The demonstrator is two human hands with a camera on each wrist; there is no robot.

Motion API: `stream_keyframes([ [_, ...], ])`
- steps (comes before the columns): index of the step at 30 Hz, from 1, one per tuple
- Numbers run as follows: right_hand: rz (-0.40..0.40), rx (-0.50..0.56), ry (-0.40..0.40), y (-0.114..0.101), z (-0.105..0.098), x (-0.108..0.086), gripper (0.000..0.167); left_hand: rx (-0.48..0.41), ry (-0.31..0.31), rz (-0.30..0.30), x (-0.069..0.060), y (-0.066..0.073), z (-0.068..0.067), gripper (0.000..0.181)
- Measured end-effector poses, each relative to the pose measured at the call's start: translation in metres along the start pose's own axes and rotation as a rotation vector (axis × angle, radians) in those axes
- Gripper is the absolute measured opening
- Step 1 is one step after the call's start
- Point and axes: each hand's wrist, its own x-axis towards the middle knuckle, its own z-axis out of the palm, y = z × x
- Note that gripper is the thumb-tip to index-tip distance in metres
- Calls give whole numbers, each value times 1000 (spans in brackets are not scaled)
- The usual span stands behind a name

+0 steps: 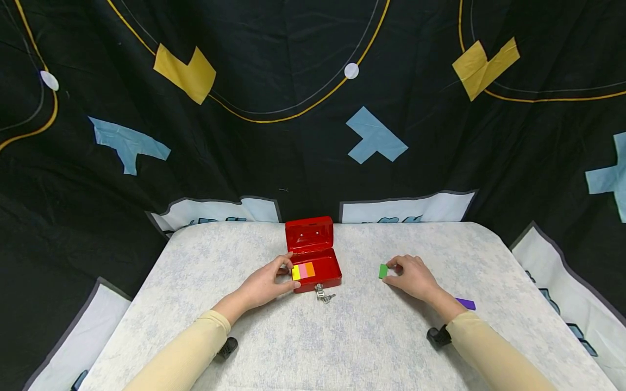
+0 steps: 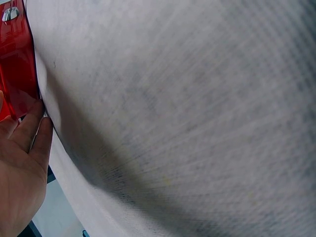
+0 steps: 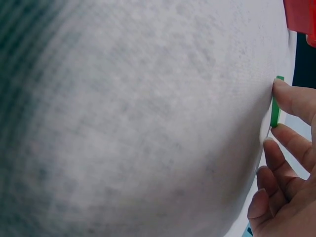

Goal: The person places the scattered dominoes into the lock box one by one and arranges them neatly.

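An open red metal cash box (image 1: 337, 274) stands near the middle of the table, lid tipped back, keys (image 1: 325, 296) hanging at its front lock. Inside, at the left, yellow, pink and orange flat blocks (image 1: 302, 270) lie side by side. My left hand (image 1: 261, 282) holds the box's left end, thumb at the front corner and a finger at the back one. To the right of the box, my right hand (image 1: 413, 277) pinches a small flat green block (image 1: 383, 271) at the table between thumb and index finger; the block's edge (image 3: 275, 111) shows in the right wrist view.
A purple block (image 1: 465, 303) lies on the table beyond my right wrist, partly hidden by the arm. The pale patterned tabletop (image 1: 337, 347) extends around the box. A dark cloth (image 1: 313, 163) with taped shapes hangs behind the table.
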Motion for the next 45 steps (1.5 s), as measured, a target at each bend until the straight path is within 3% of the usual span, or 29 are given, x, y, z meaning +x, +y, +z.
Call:
stream_keyframes([
  [20,-9,112,-18,6,0,0,44,2,6,3,0,-1,0,42],
  [30,-7,231,-57,9,1,3,45,-3,9,21,-1,0,0,40],
  [45,-12,246,-59,10,1,4,43,4,13,19,0,0,0,40],
])
